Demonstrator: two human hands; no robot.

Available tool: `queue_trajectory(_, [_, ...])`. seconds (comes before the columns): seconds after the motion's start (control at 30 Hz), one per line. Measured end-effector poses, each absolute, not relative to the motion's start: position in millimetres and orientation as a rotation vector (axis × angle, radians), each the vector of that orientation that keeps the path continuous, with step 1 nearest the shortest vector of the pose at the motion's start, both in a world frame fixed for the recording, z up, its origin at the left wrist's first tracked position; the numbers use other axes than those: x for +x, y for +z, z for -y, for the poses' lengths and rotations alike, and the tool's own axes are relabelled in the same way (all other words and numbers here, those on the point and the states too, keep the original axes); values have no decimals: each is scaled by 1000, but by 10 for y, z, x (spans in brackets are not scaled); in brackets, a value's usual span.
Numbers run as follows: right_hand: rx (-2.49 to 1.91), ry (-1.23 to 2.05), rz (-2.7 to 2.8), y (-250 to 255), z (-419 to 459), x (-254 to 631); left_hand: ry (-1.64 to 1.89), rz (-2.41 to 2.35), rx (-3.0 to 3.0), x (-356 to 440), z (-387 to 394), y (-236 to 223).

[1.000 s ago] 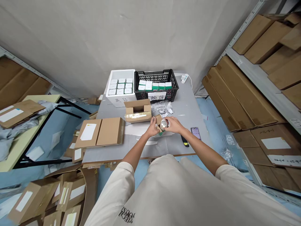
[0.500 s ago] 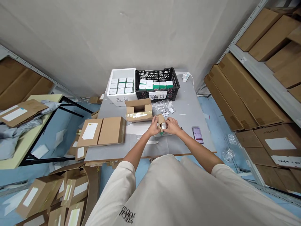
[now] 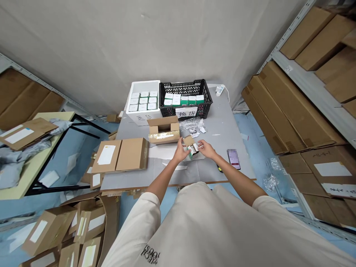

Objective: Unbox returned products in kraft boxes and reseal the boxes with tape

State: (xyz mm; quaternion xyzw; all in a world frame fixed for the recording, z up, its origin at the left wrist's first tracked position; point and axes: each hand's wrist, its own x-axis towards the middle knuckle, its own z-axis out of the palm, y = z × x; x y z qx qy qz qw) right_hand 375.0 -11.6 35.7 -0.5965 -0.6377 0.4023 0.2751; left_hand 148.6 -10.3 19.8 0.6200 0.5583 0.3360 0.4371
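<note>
A small white-and-green box (image 3: 191,151) stands on the grey table between my hands with its top flaps raised. My left hand (image 3: 181,151) grips its left side, thumb and fingers against the cardboard. On the right, my right hand (image 3: 206,149) has its fingertips at a white flap on the box's edge. The box's inside looks dark and is partly covered by flaps. The silver round object seen earlier does not show now. Just behind the left hand sits an opened brown carton (image 3: 164,130).
A white foam bin (image 3: 142,118) and a black crate (image 3: 205,107) hold small green-and-white boxes. Brown cartons (image 3: 132,154) lie at the left. Crumpled clear plastic (image 3: 190,124) is behind the small box. A phone (image 3: 233,158) and a partly hidden cutter (image 3: 219,168) lie right.
The silver round object went down into the small box and is out of sight. My right hand drew slightly right, to the box's flap. The left hand stayed on the box.
</note>
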Motion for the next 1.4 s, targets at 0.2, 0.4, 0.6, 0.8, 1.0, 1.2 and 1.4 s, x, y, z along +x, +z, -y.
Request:
queue_trajectory(0.2, [-1643,1135,1548,235,183,3665,765,-1403,1716,1574,148,287])
queue_trajectory(0.4, [-1528,1243,1397,71,184,3774,673,-1273,1956,1568,294,381])
queue_trajectory(0.6, [-1461,1267,1483,126,226,3864,616,-1293,1966,1612,345,358])
queue_trajectory(0.8, [-1429,1243,1546,105,250,3893,640,-1285,2006,1638,324,249])
queue_trajectory(1.0, [-1444,1217,1621,100,228,3903,637,-1272,2072,1647,292,216])
queue_trajectory(1.2, [-1334,814,2117,227,297,3926,567,-1284,2104,1625,329,223])
queue_trajectory(1.4, [-1249,522,2542,364,256,3902,567,-1328,2091,1577,434,172])
